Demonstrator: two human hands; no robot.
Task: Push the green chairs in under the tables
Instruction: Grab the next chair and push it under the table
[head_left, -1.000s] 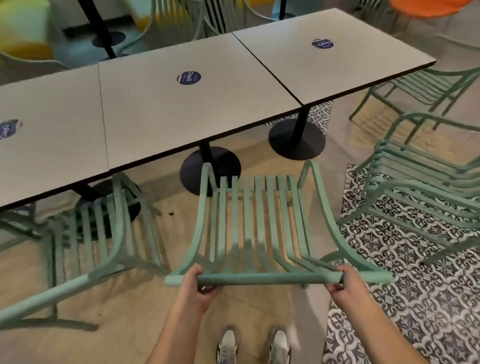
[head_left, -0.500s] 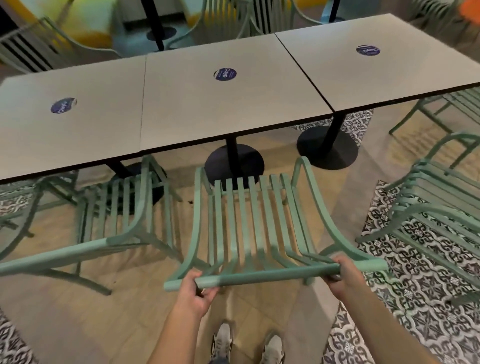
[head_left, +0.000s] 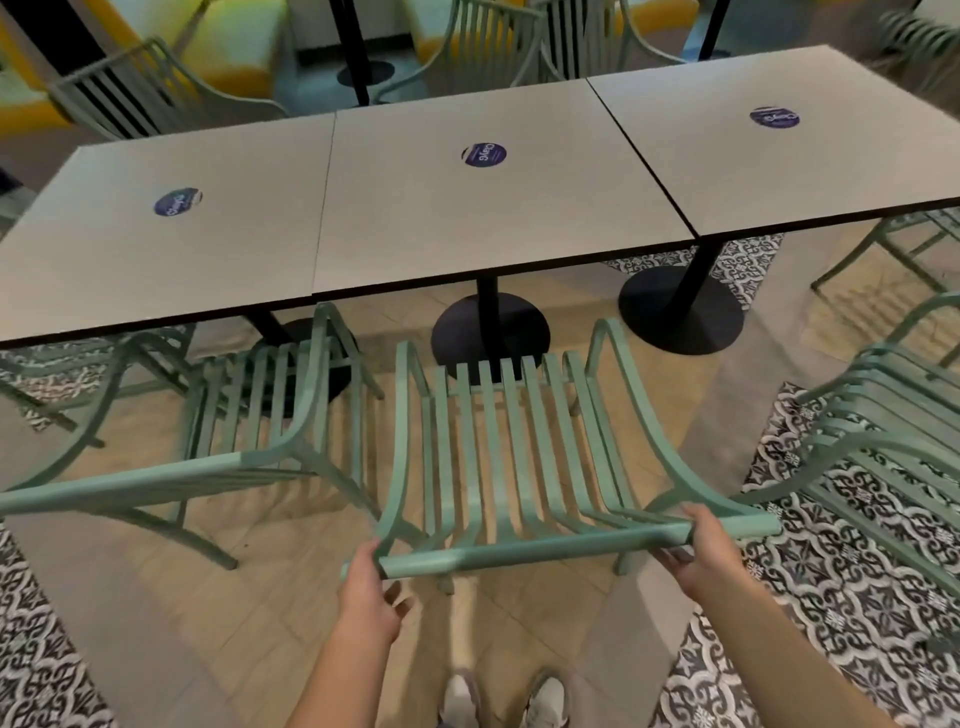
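The green slatted metal chair (head_left: 498, 457) stands on the floor in front of the middle grey square table (head_left: 467, 208), with its seat still out from under the table edge. The left hand (head_left: 370, 592) touches the left end of the chair's top back bar with fingers loose and partly uncurled. The right hand (head_left: 693, 556) grips the right end of that bar, fingers curled under it and thumb on top.

Just to the left stands a second green slatted chair (head_left: 249, 415), its front tucked a bit under the left grey table (head_left: 156, 249). To the right is a third green chair (head_left: 872, 436), cut off by the picture edge. The black round table foot (head_left: 488, 332) sits right ahead of the held chair.

The chair's legs are mostly hidden under the seat. Two white shoes (head_left: 504, 701) show at the bottom. Bare tan floor lies between the chair and the foot
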